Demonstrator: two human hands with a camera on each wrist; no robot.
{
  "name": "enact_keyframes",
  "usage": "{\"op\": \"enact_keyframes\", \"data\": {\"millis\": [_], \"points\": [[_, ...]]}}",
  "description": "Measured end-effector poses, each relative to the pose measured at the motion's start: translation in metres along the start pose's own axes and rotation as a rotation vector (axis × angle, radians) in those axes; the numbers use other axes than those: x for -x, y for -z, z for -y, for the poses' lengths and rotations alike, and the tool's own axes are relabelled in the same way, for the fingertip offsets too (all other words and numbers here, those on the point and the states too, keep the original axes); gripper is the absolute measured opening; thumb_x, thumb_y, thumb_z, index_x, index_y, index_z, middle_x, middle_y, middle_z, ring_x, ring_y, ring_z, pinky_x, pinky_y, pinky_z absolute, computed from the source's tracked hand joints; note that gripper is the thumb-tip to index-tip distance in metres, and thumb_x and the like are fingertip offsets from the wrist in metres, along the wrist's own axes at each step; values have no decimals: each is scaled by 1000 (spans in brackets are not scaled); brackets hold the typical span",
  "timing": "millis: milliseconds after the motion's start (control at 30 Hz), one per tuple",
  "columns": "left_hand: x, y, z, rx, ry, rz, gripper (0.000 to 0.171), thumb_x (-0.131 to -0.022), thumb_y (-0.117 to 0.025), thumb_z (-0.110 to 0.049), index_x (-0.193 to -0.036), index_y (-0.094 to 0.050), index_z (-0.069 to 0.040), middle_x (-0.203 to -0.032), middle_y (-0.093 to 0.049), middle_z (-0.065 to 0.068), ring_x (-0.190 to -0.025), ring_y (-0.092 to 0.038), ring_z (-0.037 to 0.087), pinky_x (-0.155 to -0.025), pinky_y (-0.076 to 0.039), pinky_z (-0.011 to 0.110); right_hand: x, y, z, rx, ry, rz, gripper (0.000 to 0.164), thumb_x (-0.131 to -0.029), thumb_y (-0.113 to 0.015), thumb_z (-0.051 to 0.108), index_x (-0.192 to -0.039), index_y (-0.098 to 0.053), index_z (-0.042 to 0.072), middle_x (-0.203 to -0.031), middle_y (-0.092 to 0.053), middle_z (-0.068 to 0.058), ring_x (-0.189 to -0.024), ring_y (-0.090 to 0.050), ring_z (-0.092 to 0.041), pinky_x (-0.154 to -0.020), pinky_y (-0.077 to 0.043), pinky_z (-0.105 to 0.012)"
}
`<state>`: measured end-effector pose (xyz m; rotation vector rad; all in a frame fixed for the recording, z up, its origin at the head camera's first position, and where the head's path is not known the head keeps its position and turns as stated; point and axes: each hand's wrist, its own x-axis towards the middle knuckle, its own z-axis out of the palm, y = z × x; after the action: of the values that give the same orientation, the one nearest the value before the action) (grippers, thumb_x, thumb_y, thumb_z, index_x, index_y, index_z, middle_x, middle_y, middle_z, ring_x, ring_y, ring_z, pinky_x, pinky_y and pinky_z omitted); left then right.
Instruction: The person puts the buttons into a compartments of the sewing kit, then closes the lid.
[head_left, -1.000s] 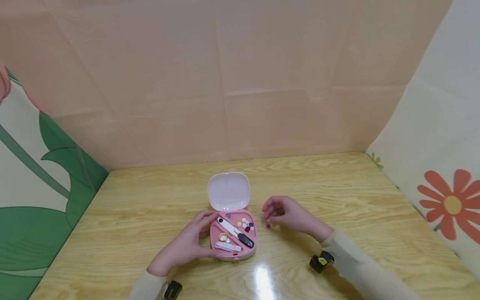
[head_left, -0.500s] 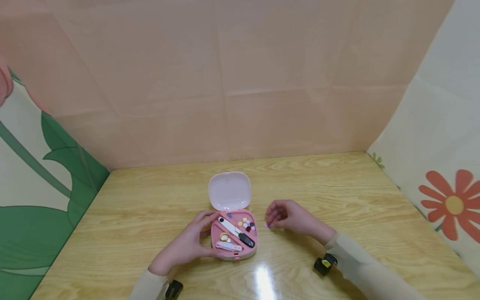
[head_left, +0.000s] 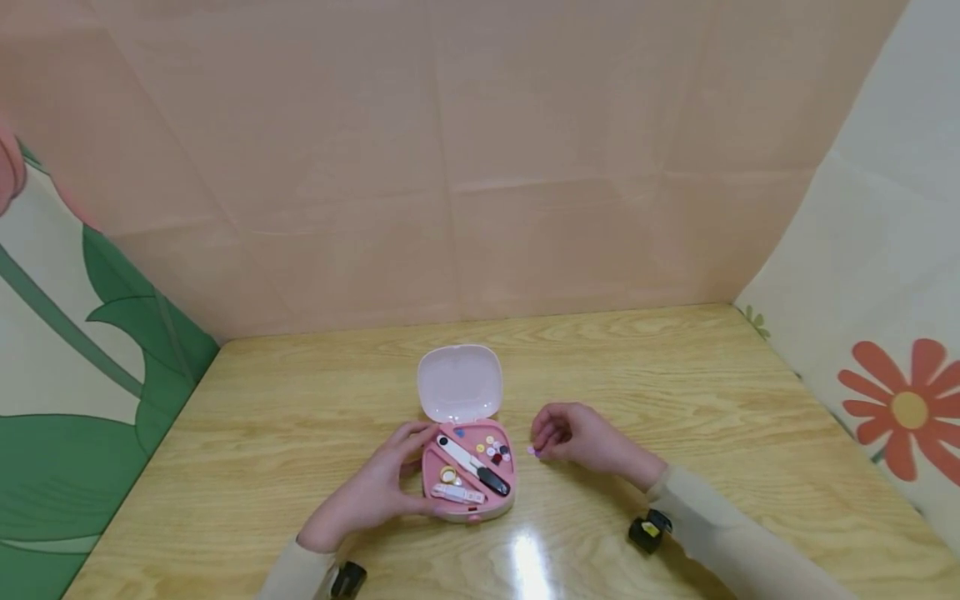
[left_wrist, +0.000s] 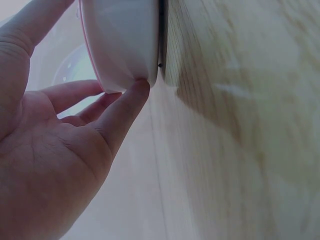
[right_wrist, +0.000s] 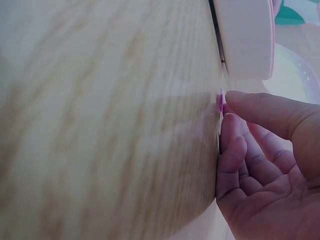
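Observation:
An open pink box (head_left: 468, 508) with its pale lid (head_left: 460, 383) raised stands on the table. My left hand (head_left: 382, 483) grips its left side, thumb at the front and fingers behind; the left wrist view shows fingertips against the white wall (left_wrist: 125, 40). In the box lie several small buttons (head_left: 491, 451), a slim white-and-black tool (head_left: 492, 480), a gold-rimmed round piece (head_left: 447, 474) and a folded white strip (head_left: 457, 494). Right of the box, my right hand (head_left: 585, 437) has thumb and fingertips right at small purple buttons (right_wrist: 220, 101) on the table; I cannot tell whether they pinch one.
The wood-grain table (head_left: 315, 400) reaches back to a pinkish cloth backdrop (head_left: 480, 167). Printed panels with leaves (head_left: 150, 350) and a red flower (head_left: 903, 408) flank it. A small black device (head_left: 649, 530) is worn at the right wrist, another (head_left: 348, 579) at the left.
My right hand has come slightly lower, its thumb and fingers reaching the purple buttons it hovered beside. The left hand keeps its grip on the box.

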<state>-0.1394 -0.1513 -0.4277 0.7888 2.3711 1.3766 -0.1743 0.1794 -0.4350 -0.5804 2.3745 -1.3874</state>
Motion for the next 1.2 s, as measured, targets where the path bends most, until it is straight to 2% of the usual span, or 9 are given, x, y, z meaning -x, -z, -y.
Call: {"op": "enact_keyframes", "data": {"millis": [233,333,533,1000,1200], "points": [[0,0,2,-34,-21,-8,98,-67,-85,-41,-147,-37,-11,-141,-36,-4,-130,-39,16,-107,-38,32,0,-2,1,-21,28,1,23,-79,-72,-8,-99,-60,-3,-90,-64,-13,-82,-60,-26,-66,-55,-25],[0,-1,2,-18,-26,-7,98,-67,-86,-40,-147,-37,-11,-140,-36,-3,-129,-39,16,-106,-38,32,0,-2,2,-26,24,-5,23,-79,-72,-7,-99,-60,-3,-90,-64,-14,-82,-59,-27,-65,-54,-24],[0,-1,1,-9,-27,-10,98,-66,-86,-37,-146,-38,-10,-140,-36,-2,-129,-40,16,-106,-38,32,0,-2,4,12,6,-9,22,-80,-72,-6,-98,-61,-1,-89,-63,-11,-80,-58,-22,-66,-54,-24],[1,1,1,-36,-24,-3,98,-68,-85,-40,-147,-37,-9,-140,-36,-2,-129,-40,17,-106,-39,32,1,-2,6,15,13,-16,23,-80,-72,-6,-99,-61,-1,-88,-63,-11,-81,-58,-25,-64,-53,-24],[1,0,1,-46,-26,-10,99,-67,-85,-41,-147,-36,-8,-141,-36,-3,-130,-39,16,-108,-36,33,1,-3,4,41,27,-10,22,-79,-72,-7,-97,-61,0,-85,-61,-10,-78,-57,-21,-64,-53,-24]]}}
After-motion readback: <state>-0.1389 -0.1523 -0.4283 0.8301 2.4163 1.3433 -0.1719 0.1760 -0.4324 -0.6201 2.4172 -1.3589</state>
